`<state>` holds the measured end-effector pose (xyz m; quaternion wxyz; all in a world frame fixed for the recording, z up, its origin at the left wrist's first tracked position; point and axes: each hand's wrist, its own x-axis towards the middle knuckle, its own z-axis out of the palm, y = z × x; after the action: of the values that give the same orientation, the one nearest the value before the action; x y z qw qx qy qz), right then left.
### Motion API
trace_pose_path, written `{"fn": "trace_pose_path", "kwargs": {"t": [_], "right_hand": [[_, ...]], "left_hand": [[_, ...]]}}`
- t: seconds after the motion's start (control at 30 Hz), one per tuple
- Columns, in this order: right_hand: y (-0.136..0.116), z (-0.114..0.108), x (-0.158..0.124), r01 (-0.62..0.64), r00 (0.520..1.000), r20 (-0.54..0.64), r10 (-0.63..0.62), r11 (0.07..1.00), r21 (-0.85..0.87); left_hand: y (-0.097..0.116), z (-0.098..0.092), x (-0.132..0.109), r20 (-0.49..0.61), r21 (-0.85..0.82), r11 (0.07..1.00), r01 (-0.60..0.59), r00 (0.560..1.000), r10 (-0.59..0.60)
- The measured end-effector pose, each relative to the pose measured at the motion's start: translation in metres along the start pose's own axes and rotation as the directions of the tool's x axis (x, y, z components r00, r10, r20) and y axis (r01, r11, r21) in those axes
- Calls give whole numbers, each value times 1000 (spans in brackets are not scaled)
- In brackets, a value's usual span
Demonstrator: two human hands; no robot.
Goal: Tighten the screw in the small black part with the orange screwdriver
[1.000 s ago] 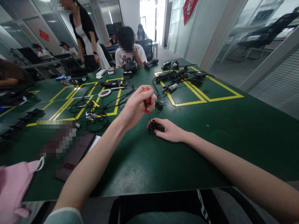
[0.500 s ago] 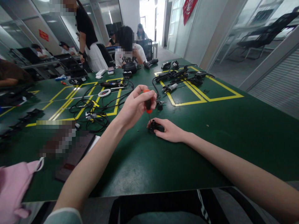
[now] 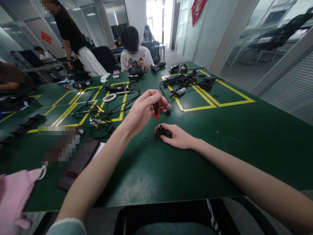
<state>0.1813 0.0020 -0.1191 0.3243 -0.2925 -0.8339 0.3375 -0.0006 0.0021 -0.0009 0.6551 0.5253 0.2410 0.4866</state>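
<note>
head view: your left hand (image 3: 140, 112) pinches the orange-and-black handle of a small screwdriver (image 3: 156, 112), fingers closed around it, holding it upright with the thin shaft pointing down into a small black part (image 3: 163, 133). your right hand (image 3: 177, 136) lies on the green table (image 3: 151, 169), its fingers curled and pressed around that part, which sits on the table near its middle. tangled black cables (image 3: 97, 114) lie to the left, beyond your hands.

Bare table (image 3: 244, 143) right; cable tangle (image 3: 97, 117) (black) blocks left.
</note>
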Motion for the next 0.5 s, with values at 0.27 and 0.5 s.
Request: {"fn": "trace_pose_path", "kwargs": {"t": [0.27, 0.5], "right_hand": [[4, 3, 0, -29, 998, -64, 26, 998, -54], [11, 5, 0, -59, 990, -134, 48, 995, -80]], "left_hand": [[2, 2, 1, -68, -15, 1000, -17, 998, 16], [-1, -2, 5, -68, -19, 1000, -11, 998, 10]]}}
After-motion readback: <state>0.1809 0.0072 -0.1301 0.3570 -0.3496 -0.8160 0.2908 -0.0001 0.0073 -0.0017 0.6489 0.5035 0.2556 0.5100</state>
